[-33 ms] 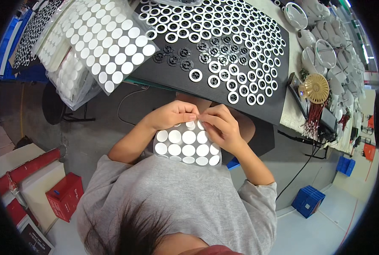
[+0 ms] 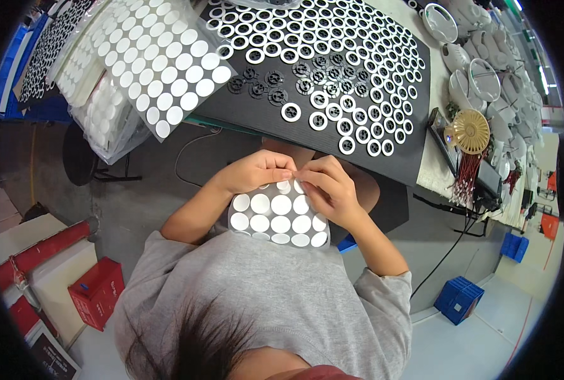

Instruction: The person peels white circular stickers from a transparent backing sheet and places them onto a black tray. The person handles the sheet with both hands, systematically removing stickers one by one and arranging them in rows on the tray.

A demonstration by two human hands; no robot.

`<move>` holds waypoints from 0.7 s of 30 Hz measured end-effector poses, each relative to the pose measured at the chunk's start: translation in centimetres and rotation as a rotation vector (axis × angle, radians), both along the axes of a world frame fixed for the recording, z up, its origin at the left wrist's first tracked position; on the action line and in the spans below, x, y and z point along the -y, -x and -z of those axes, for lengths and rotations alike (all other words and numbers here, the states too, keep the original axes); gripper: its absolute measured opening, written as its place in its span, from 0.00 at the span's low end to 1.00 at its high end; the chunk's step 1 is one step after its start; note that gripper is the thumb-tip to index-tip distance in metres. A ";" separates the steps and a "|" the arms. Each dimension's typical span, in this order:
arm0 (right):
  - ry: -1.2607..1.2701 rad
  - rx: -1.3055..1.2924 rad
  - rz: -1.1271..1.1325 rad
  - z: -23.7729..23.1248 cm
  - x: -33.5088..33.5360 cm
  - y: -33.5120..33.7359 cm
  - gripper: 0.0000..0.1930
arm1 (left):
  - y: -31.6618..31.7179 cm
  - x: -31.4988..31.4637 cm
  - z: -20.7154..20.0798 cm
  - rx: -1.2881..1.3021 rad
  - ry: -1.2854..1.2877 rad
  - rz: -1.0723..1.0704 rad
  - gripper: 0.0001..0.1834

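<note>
A sheet of round white stickers [image 2: 281,214] rests against my front, low over my lap, with its far edge raised to my fingers. My left hand [image 2: 256,171] is closed, thumb and fingers pinching at that far edge. Close beside it, fingertips nearly touching, my right hand [image 2: 331,189] is closed on the sheet's far right corner. Whether a single loose sticker sits between the fingertips is hidden. Ahead, on a black board [image 2: 244,114], lie many white rings with black centres [image 2: 318,121] and several bare black round parts [image 2: 277,96].
Left on the table, a larger sheet of white round stickers [image 2: 179,88] overhangs the edge above bagged sheets [image 2: 108,117]. At right are a small yellow fan [image 2: 470,132], red wires [image 2: 467,174] and white plastic housings [image 2: 484,79]. A red crate [image 2: 97,292] and blue crate [image 2: 459,300] stand on the floor.
</note>
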State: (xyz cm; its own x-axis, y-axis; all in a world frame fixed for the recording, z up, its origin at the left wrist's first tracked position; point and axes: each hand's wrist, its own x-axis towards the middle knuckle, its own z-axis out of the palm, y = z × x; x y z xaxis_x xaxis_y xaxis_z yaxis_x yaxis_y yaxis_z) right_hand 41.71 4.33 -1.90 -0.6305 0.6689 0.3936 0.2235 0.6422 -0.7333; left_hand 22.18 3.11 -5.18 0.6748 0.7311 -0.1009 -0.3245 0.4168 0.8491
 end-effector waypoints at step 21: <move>0.181 0.019 -0.142 -0.9 -0.7 -0.9 0.10 | -0.2 -0.2 -0.2 0.049 0.098 0.125 0.10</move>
State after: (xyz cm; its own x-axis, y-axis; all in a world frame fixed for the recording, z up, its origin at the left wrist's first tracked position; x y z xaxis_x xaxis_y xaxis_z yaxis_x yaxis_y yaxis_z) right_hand 42.63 5.06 -0.99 -0.7293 0.6318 0.2625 0.1553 0.5265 -0.8359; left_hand 22.39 3.32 -5.02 0.7659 0.6293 -0.1323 -0.3051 0.5367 0.7867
